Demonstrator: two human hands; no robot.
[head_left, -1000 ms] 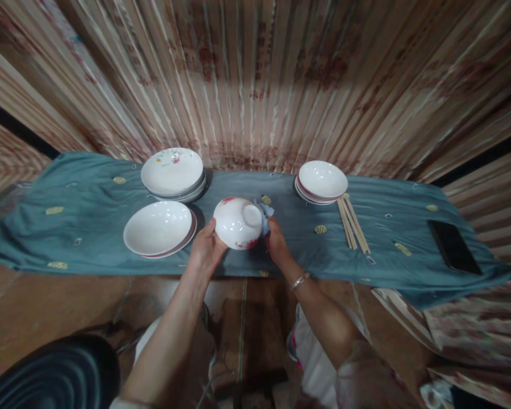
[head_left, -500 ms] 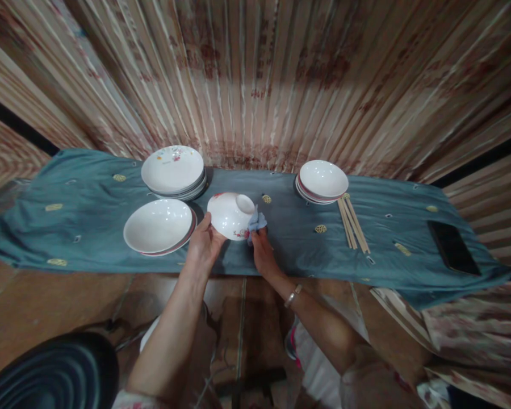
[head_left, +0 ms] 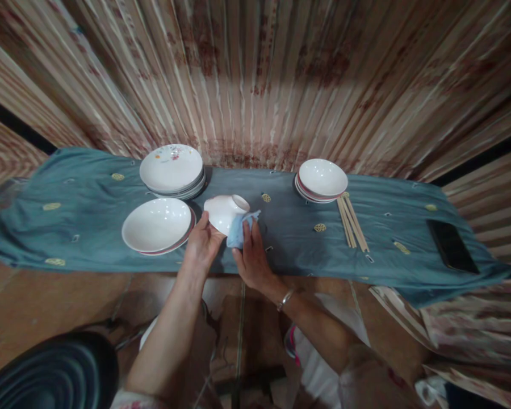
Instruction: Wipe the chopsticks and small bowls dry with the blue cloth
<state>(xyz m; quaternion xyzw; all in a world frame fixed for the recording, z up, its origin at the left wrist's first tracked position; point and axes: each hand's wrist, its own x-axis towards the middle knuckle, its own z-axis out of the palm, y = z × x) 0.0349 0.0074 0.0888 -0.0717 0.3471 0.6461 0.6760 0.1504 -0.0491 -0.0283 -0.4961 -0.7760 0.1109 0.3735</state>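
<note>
A white bowl (head_left: 220, 212) is tipped on its side above the table, its foot ring facing right and away from me. My left hand (head_left: 203, 241) grips its rim from the left, thumb on the outside. Against the bowl's outer wall on the near right side, my right hand (head_left: 252, 257) presses a light blue cloth (head_left: 237, 232). The cloth covers part of the bowl and hides the fingertips behind it. Just left of the bowl lie wide shallow bowls (head_left: 156, 226), stacked, with a red-edged one underneath.
Stacked plates (head_left: 171, 168) with a flower print stand at the back left. Stacked small bowls (head_left: 322, 179) sit back right, beside wooden chopsticks (head_left: 352, 224). A black phone (head_left: 452, 245) lies at the right end of the blue-green tablecloth (head_left: 289, 250). A black round stool (head_left: 51, 372) is at lower left.
My right hand has moved the cloth leftward and toward me over the bowl's outer side, and the cloth now looks more spread out. The bowl has turned slightly in my left hand.
</note>
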